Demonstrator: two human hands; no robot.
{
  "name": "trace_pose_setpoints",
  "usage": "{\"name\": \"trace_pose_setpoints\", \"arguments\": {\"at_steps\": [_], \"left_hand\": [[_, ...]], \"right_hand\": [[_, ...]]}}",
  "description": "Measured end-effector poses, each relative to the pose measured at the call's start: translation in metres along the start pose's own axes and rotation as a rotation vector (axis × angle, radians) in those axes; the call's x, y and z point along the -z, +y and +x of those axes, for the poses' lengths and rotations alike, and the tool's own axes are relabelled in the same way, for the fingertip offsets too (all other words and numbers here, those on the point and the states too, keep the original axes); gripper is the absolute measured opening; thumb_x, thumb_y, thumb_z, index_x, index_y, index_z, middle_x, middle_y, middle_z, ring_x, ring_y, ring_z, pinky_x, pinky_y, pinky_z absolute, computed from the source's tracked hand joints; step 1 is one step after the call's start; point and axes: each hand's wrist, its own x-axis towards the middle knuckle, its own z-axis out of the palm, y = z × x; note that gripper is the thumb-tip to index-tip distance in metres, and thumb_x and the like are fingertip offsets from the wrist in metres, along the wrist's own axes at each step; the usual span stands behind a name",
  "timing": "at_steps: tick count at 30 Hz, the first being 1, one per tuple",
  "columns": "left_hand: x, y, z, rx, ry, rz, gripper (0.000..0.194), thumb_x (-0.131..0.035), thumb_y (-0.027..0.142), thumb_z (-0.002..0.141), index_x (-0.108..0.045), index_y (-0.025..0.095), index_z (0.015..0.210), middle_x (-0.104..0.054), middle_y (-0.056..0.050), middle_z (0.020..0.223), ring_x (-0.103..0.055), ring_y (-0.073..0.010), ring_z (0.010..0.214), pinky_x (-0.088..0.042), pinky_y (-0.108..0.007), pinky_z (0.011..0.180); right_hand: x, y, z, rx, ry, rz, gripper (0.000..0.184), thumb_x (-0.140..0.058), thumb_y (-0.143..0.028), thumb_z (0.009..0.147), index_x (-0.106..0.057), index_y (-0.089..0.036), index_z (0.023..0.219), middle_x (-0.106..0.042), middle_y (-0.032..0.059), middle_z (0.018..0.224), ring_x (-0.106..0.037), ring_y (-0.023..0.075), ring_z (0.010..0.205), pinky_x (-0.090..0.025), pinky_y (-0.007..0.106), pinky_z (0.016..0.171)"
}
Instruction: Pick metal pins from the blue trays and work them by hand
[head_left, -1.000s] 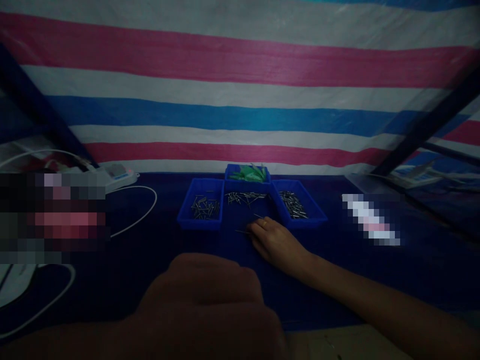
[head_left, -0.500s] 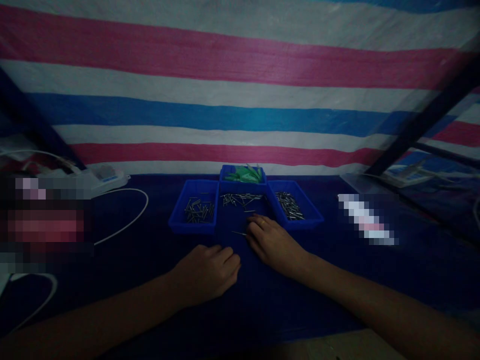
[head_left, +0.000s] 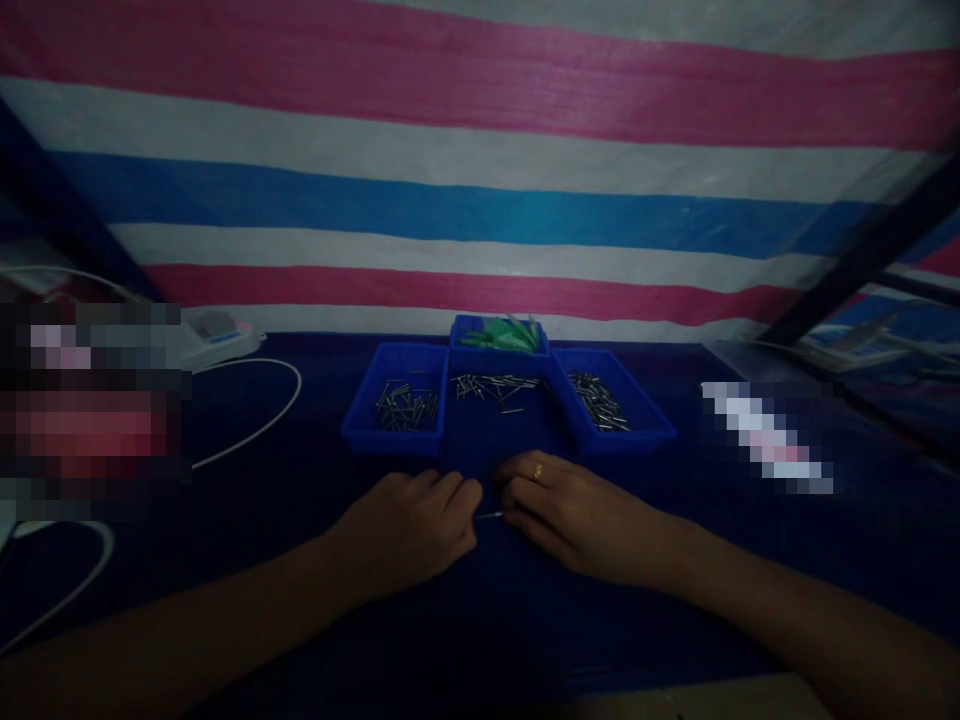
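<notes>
My right hand (head_left: 581,510), with a ring on one finger, is closed in a pinch on a thin metal pin (head_left: 491,514) that points left. Just across from it, my left hand (head_left: 420,528) is curled with its fingertips at the pin's far end. Whether the left fingers grip the pin or something else is hidden. Beyond both hands lies a loose row of similar metal pins (head_left: 499,384) on the dark blue tabletop. A single pin (head_left: 512,411) rests slightly nearer to me.
Metal pieces fill part of a left blue tray (head_left: 358,425) and a right blue tray (head_left: 651,425). A rear blue tray (head_left: 459,343) holds green-and-clear pieces. At left are a white cable (head_left: 289,370) and a white device (head_left: 225,335). A striped sheet (head_left: 480,215) hangs behind.
My right hand has drawn back toward me with the pin, bringing it close to my left hand's fingertips. The left hand stays nearly in place. The view has tilted down a little.
</notes>
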Motion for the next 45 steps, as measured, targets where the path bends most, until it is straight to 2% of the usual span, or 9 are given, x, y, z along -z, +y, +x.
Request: {"name": "trace_pose_setpoints", "arguments": {"at_steps": [5,11,17,26,34,39,41,45], "left_hand": [[-0.0004,-0.0010,0.0005,0.009,0.001,-0.025,0.016,-0.034,0.016,0.083,-0.042,0.019,0.069,-0.052,0.003,0.055,-0.052,-0.0129,0.046,-0.029,-0.023,0.038],[0.0040,-0.0024,0.0026,0.079,-0.096,-0.122,0.023,-0.039,0.034,0.088,-0.049,0.017,0.076,-0.057,0.001,0.063,-0.056,-0.0138,0.052,-0.034,-0.023,0.041],[0.0036,-0.0031,0.0025,0.019,-0.034,-0.205,0.027,-0.033,0.024,0.090,-0.054,0.017,0.074,-0.057,0.001,0.064,-0.056,-0.0108,0.056,-0.035,-0.021,0.046],[-0.0015,-0.0047,0.0007,0.108,-0.030,-0.348,0.019,-0.041,0.029,0.088,-0.056,0.020,0.095,-0.062,0.002,0.080,-0.061,-0.0116,0.069,-0.043,-0.022,0.056],[-0.0001,-0.0030,0.0016,0.087,0.123,-0.540,0.015,-0.046,0.023,0.087,-0.058,0.019,0.094,-0.064,0.002,0.081,-0.060,-0.0078,0.072,-0.046,-0.018,0.064],[0.0007,-0.0014,0.0032,0.052,0.172,-0.618,0.014,-0.049,0.019,0.085,-0.057,0.018,0.097,-0.064,0.001,0.086,-0.059,-0.0075,0.077,-0.047,-0.017,0.068],[0.0015,-0.0009,0.0040,0.045,0.167,-0.659,0.013,-0.049,0.018,0.084,-0.056,0.017,0.094,-0.063,0.001,0.086,-0.059,-0.0082,0.078,-0.047,-0.018,0.069],[0.0043,-0.0001,0.0044,0.067,0.062,-0.710,0.010,-0.048,0.016,0.077,-0.053,0.016,0.086,-0.062,-0.001,0.083,-0.058,-0.0108,0.076,-0.047,-0.022,0.068]], "right_hand": [[0.0037,0.0003,0.0018,-0.010,0.000,0.011,0.016,-0.039,-0.019,0.089,-0.054,-0.014,0.089,-0.057,0.0081,0.094,-0.052,0.0149,0.088,-0.044,0.031,0.083],[0.0072,0.0021,0.0010,-0.064,-0.010,0.025,0.016,-0.038,-0.020,0.090,-0.053,-0.013,0.089,-0.055,0.0058,0.083,-0.050,0.0137,0.078,-0.043,0.028,0.075],[0.0080,0.0044,0.0005,-0.093,0.000,0.063,0.015,-0.039,-0.022,0.090,-0.052,-0.015,0.088,-0.054,0.0031,0.080,-0.051,0.0122,0.073,-0.043,0.025,0.069],[0.0076,0.0031,-0.0007,-0.095,0.026,0.048,0.014,-0.041,-0.024,0.090,-0.052,-0.015,0.090,-0.056,0.0028,0.079,-0.053,0.0117,0.071,-0.043,0.024,0.066],[0.0035,-0.0004,-0.0018,-0.079,0.058,0.087,0.015,-0.041,-0.025,0.090,-0.053,-0.016,0.092,-0.057,0.0022,0.079,-0.054,0.0111,0.072,-0.043,0.023,0.066],[0.0014,-0.0019,-0.0011,-0.086,0.024,0.142,0.015,-0.041,-0.024,0.090,-0.054,-0.016,0.092,-0.057,0.0017,0.079,-0.054,0.0104,0.071,-0.043,0.022,0.065],[0.0006,-0.0022,-0.0005,-0.074,0.016,0.154,0.015,-0.041,-0.024,0.090,-0.054,-0.016,0.091,-0.057,0.0015,0.078,-0.054,0.0100,0.071,-0.043,0.021,0.065],[0.0015,-0.0014,-0.0006,-0.052,0.012,0.130,0.016,-0.043,-0.025,0.090,-0.055,-0.016,0.086,-0.057,0.0019,0.076,-0.053,0.0102,0.070,-0.042,0.022,0.064]]}}
